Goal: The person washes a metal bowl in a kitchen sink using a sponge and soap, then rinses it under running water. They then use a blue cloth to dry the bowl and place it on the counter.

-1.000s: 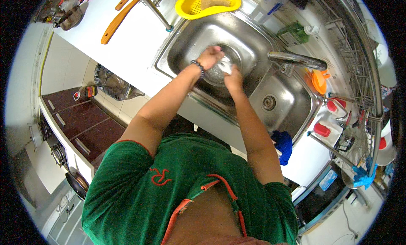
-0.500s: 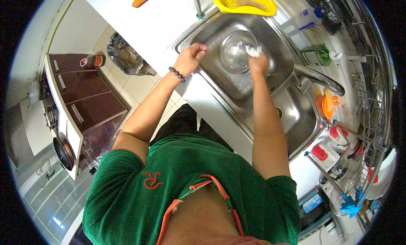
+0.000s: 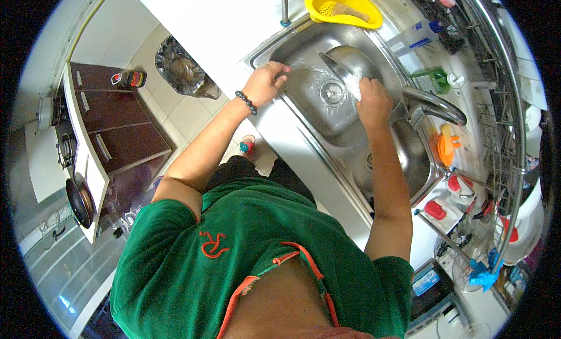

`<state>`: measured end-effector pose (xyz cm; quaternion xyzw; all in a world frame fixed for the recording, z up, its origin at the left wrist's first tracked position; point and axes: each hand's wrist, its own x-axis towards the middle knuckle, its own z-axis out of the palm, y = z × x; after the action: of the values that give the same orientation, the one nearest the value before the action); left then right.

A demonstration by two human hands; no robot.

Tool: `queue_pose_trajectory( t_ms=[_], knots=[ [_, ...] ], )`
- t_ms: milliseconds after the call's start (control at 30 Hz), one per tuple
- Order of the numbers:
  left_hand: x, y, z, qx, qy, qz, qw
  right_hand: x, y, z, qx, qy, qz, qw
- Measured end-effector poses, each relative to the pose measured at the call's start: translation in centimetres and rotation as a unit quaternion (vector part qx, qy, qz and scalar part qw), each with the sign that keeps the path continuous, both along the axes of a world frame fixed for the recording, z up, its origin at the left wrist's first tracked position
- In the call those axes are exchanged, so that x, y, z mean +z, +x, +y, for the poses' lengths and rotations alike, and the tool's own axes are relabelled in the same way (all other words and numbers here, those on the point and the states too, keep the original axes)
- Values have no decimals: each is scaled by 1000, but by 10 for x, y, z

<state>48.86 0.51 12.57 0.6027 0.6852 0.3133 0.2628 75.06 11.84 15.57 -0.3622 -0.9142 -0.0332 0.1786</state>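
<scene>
My right hand (image 3: 374, 102) is closed over the double steel sink (image 3: 292, 114), gripping a shiny round bowl (image 3: 352, 59) by its near edge. The bowl is tilted on its side in the far basin, its rim slanting above the drain (image 3: 333, 93). Something white and bright shows at my fingertips; whether it is a cloth, foam or glare I cannot tell. Water spreads over the basin floor. My left hand (image 3: 266, 82), with a dark beaded bracelet, hovers at the basin's left edge. Its fingers are loosely bent, apart from the thumb, with nothing visible in them.
A yellow strainer basket (image 3: 345, 9) sits at the sink's far corner. Along the right side stand a steel faucet (image 3: 435, 102), a green soap bottle (image 3: 432, 80), an orange plastic item (image 3: 447, 146) and a wire rack (image 3: 508, 134). A lined bin (image 3: 181, 70) stands on the floor at left.
The bowl has gone from lying round and face-on in the basin to tilted on its side, uncovering the drain. My right hand has shifted slightly right and nearer. My left hand has barely moved.
</scene>
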Motion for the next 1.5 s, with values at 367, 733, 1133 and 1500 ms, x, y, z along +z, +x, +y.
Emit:
queue_pose_trajectory(
  t_ms=[367, 733, 1133, 1500],
  knots=[
    [0, -17, -10, -101, 90, 13, 991, 2, -5, -46, -35, -12, -47, 998],
    [6, -32, -30, -89, 66, -71, 991, 27, -45, -78, -247, -100, 282, 922],
    [28, -89, -40, 30, -193, -447, 873, 2, -101, -120, -260, -483, 595, 588],
    [-16, -265, 7, 271, -101, -622, 728, -3, -77, -135, -218, -566, 689, 397]
  ],
)
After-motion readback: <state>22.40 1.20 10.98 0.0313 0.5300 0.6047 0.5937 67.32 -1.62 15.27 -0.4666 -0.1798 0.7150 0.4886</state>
